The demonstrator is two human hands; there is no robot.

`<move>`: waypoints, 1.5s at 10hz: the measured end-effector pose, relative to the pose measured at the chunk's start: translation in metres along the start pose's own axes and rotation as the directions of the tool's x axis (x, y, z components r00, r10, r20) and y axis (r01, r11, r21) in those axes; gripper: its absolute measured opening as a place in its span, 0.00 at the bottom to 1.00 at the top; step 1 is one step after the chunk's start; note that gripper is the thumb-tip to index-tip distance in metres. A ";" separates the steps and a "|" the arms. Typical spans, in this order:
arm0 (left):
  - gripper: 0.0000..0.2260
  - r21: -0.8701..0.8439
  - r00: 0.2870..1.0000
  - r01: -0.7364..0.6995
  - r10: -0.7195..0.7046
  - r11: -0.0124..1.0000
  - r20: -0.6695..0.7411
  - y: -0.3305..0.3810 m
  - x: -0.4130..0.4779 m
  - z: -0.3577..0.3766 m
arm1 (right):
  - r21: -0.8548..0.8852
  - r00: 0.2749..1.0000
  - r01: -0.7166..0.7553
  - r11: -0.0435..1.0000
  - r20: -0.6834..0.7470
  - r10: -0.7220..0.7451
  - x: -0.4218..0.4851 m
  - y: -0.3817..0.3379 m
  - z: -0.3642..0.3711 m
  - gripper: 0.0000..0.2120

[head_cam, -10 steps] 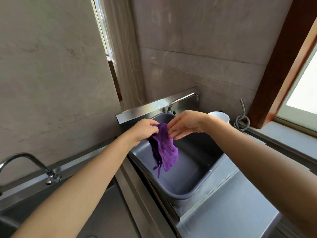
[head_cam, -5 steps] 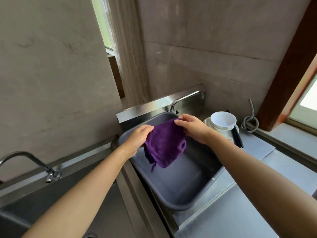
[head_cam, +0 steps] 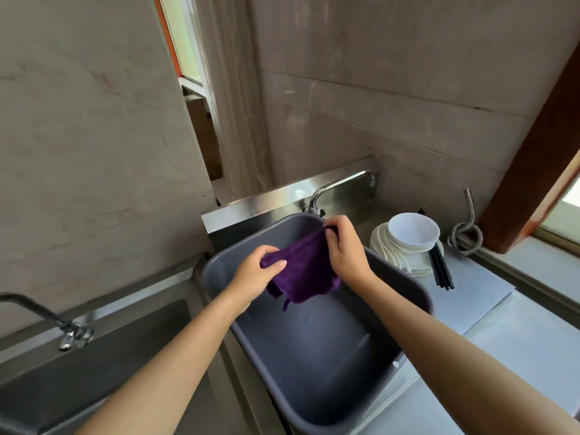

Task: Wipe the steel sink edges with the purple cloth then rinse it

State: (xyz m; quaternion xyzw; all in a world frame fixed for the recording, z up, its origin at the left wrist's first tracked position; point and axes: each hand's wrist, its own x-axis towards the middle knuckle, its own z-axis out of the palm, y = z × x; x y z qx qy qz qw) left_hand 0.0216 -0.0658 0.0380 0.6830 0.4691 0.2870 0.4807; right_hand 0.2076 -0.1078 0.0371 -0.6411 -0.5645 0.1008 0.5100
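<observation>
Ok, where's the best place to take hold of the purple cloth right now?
By its top edge, from above. The purple cloth hangs limp over the grey tub, with the left hand and right hand pinching its upper corners and the lower part dangling free.

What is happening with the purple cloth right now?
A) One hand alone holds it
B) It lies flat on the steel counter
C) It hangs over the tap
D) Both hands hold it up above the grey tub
D: the left hand and the right hand each grip an upper edge of the purple cloth, which hangs over the grey tub.
</observation>
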 end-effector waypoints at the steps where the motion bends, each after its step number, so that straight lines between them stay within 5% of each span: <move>1: 0.11 -0.214 0.973 0.229 -0.217 0.950 0.080 -0.007 0.008 0.005 | -0.130 0.991 -0.028 0.991 0.126 0.044 0.004 0.016 0.012 0.08; 3: 0.14 -0.095 0.825 0.557 -0.536 0.825 0.178 -0.029 0.029 0.020 | -0.360 0.879 -0.083 0.929 0.413 0.239 0.000 0.058 0.045 0.13; 4: 0.11 0.012 0.787 0.613 -0.612 0.790 0.071 -0.047 0.044 0.030 | -0.358 0.826 -0.142 0.923 0.471 0.310 -0.001 0.069 0.063 0.17; 6: 0.16 0.379 0.823 0.567 -0.515 0.731 -0.238 -0.086 0.066 0.028 | -0.289 0.743 -0.321 0.902 0.514 0.429 -0.001 0.076 0.085 0.37; 7: 0.16 0.448 0.838 0.540 -0.503 0.713 -0.210 -0.085 0.067 0.031 | -0.552 0.727 -0.211 0.807 0.463 0.507 -0.013 0.082 0.089 0.32; 9: 0.20 0.583 0.873 0.465 -0.455 0.667 -0.175 -0.083 0.063 0.030 | -0.610 0.686 -0.220 0.761 0.458 0.566 -0.021 0.078 0.087 0.24; 11: 0.23 0.734 0.882 0.371 -0.464 0.569 -0.086 -0.079 0.058 0.038 | -0.648 0.582 -0.304 0.698 0.453 0.675 -0.025 0.082 0.075 0.29; 13: 0.22 0.794 0.873 0.317 -0.486 0.519 -0.031 -0.061 0.048 0.036 | -0.700 0.598 -0.213 0.681 0.458 0.658 -0.031 0.066 0.061 0.29; 15: 0.16 0.839 0.885 0.153 -0.451 0.522 0.119 0.008 0.032 0.012 | -0.707 0.463 -0.156 0.690 0.564 0.683 -0.002 0.009 0.043 0.25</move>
